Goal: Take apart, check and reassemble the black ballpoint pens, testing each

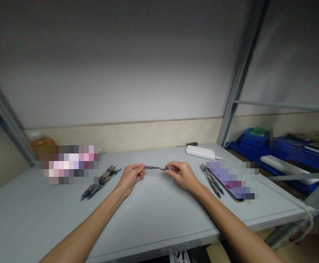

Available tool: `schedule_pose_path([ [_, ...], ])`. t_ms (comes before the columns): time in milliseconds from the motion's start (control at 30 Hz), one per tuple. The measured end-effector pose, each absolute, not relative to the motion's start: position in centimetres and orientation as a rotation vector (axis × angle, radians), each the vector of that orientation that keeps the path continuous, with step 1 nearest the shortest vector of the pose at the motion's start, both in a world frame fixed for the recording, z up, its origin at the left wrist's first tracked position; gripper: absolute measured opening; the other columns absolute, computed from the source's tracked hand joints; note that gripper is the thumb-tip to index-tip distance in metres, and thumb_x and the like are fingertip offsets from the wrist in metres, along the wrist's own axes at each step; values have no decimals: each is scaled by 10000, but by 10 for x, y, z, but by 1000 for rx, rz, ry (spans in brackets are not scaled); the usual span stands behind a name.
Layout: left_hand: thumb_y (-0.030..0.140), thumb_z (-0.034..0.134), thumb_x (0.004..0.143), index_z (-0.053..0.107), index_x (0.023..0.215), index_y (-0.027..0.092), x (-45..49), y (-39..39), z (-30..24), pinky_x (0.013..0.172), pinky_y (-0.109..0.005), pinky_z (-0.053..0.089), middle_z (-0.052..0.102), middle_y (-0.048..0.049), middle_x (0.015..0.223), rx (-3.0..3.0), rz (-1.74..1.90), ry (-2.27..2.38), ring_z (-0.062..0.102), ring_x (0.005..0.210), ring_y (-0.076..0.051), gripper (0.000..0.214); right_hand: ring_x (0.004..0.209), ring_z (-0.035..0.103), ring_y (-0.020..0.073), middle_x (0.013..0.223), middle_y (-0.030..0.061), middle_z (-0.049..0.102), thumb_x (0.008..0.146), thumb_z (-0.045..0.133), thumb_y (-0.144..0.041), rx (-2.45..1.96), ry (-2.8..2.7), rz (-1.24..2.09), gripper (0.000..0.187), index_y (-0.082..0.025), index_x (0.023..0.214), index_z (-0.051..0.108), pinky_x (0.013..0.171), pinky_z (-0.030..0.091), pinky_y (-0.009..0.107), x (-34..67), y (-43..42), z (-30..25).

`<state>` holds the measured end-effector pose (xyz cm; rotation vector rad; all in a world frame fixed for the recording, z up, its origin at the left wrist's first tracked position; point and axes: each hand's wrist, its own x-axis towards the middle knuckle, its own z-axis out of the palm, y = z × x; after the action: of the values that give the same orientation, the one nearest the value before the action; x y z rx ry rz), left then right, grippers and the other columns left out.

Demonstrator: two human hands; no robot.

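Note:
Over the middle of the table, a thin dark pen (153, 167) spans the gap between my hands, roughly level. My left hand (131, 174) is closed, pinching its left end between thumb and fingertips. The fingers of my right hand (181, 173) are closed round the other end, where a small shiny part shows. Whether the pen's parts are joined or apart is too small to tell. Left of my left hand lies a pile of grey and black pens (100, 183). A few similar pens (212, 182) lie side by side beyond my right hand.
A flat device (225, 182), partly pixelated, lies beside the right-hand pens. Behind it are a white power strip (200, 152) with a cord and a screwdriver (188, 144). Pixelated items stand at the back left near an amber container (42, 145). Metal posts (237, 80) frame the table (154, 226).

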<state>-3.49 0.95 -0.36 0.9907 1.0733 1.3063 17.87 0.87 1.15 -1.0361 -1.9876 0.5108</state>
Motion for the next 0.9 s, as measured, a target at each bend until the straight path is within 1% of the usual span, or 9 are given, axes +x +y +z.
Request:
schedule_pose_path([
  [100,315,728,559,618,674,106,-33,7,-1,504,-208,383,567,2,537,1117,1311,1104,476,472,-71,263,461,399,99,461,-14,491,804,503,-388,-1096,-1977,555,329,-155,607,624,478,289,225,179,10,10],
  [167,310,717,574,636,696,121,-32,4,1,546,-230,411,585,-7,535,1272,1356,1119,532,523,-110,238,423,350,85,414,-30,422,818,456,-424,-1120,-1929,709,415,-153,525,571,437,249,219,179,12,9],
  [267,280,671,628,660,705,147,-30,-1,6,603,-248,430,631,-26,611,1499,1441,1178,582,617,-149,154,367,263,64,382,-64,333,790,468,-480,-1102,-1769,1092,420,-145,555,564,385,184,210,181,15,8],
  [400,233,616,684,690,724,165,-28,-8,10,611,-245,410,661,-37,659,1726,1490,1272,572,624,-156,108,343,141,38,368,-110,246,722,564,-483,-1010,-1510,1549,365,-131,623,563,360,92,202,186,18,6],
  [567,219,592,712,703,731,182,-26,-13,13,651,-256,397,679,-47,699,1850,1499,1275,572,657,-173,118,363,100,21,398,-129,200,709,617,-401,-969,-1350,1946,311,-124,603,525,360,49,186,192,21,5],
  [633,237,600,708,701,733,180,-26,-13,13,662,-258,395,678,-51,711,1832,1489,1257,574,681,-182,118,362,115,21,404,-127,209,718,615,-405,-991,-1327,1923,314,-117,624,536,355,54,180,192,21,5],
  [700,254,610,698,693,733,175,-26,-11,12,658,-254,394,669,-48,706,1804,1455,1244,569,681,-180,120,355,154,23,402,-116,255,723,602,-454,-1010,-1328,1778,353,-112,649,554,348,81,178,190,21,6],
  [800,256,625,672,670,710,173,-27,-7,9,653,-240,386,643,-30,685,1827,1393,1261,548,664,-162,103,347,257,31,402,-86,352,700,603,-510,-1021,-1383,1492,398,-129,600,541,349,170,184,186,19,7],
  [900,270,634,658,655,738,173,-27,-5,6,579,-216,357,596,0,633,1839,1281,1268,500,586,-132,128,361,352,42,424,-60,440,674,640,-479,-1011,-1459,1306,373,-135,571,541,378,245,192,184,19,8],
])
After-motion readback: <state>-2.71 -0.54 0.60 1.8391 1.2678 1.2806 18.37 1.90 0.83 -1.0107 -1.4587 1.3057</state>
